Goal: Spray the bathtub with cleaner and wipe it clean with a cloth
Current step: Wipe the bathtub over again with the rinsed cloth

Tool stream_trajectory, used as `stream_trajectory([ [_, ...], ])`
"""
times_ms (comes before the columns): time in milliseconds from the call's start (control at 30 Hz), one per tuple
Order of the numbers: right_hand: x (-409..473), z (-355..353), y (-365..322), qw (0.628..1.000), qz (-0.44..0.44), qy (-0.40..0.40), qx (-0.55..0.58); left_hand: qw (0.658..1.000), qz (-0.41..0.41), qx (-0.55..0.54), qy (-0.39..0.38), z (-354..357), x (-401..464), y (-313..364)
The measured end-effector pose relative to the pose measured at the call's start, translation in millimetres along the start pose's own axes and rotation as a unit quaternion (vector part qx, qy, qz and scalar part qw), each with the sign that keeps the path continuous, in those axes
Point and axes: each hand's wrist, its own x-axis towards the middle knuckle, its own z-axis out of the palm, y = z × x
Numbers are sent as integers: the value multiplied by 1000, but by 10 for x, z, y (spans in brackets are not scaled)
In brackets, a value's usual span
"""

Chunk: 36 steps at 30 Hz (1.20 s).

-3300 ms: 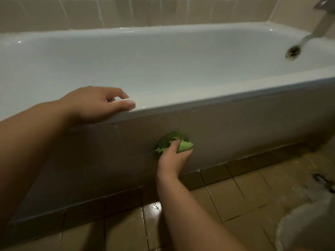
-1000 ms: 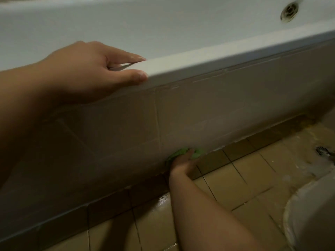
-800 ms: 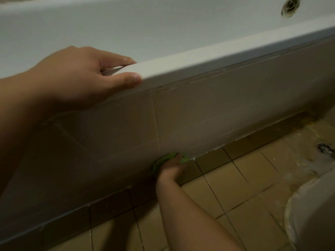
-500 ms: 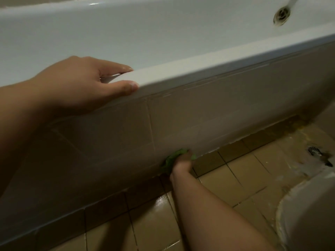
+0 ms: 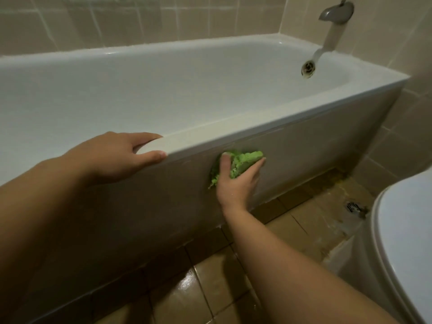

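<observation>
A: Where's the crumpled bright green cloth (image 5: 242, 163)?

B: Bunched against the tiled front panel of the long white enamel bathtub (image 5: 292, 148), just under the rim. The right hand (image 5: 236, 181) presses it there, fingers curled over the wad and thumb round its right edge, so it has a real hold on it.

A: And the left hand (image 5: 117, 157)?

B: It clasps the tub's rim, thumb along the outer edge and fingers over the top, bracing the body. It holds nothing else.

A: What could go wrong?

B: The brown floor tiles (image 5: 205, 293) shine as if wet, so I'd guess a knee or foot could slide while leaning on that rim. A loose wad may also skip the grout lines and the grimy seam at the panel's base.

A: Anything in the tub?

B: The basin looks empty: no standing water that I can make out, only the round metal overflow fitting (image 5: 308, 67) below the grey spout (image 5: 336, 11). A white toilet (image 5: 406, 242) stands at the right.
</observation>
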Motion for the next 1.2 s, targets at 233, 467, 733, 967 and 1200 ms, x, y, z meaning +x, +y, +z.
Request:
stream_trajectory([
  [233, 419, -151, 74, 993, -93, 67, -5, 1000, 16, 3, -12, 62, 243, 206],
  [467, 380, -41, 289, 989, -121, 81, 10, 998, 51, 42, 13, 187, 462, 548],
  [733, 966, -217, 304, 973, -148, 171, 37, 992, 99, 78, 17, 257, 650, 812],
  [967, 718, -46, 146, 961, -227, 158, 26, 987, 127, 87, 33, 300, 762, 972],
  [1200, 672, 22, 813, 987, -77, 115, 85, 986, 144, 86, 22, 302, 791, 1033],
])
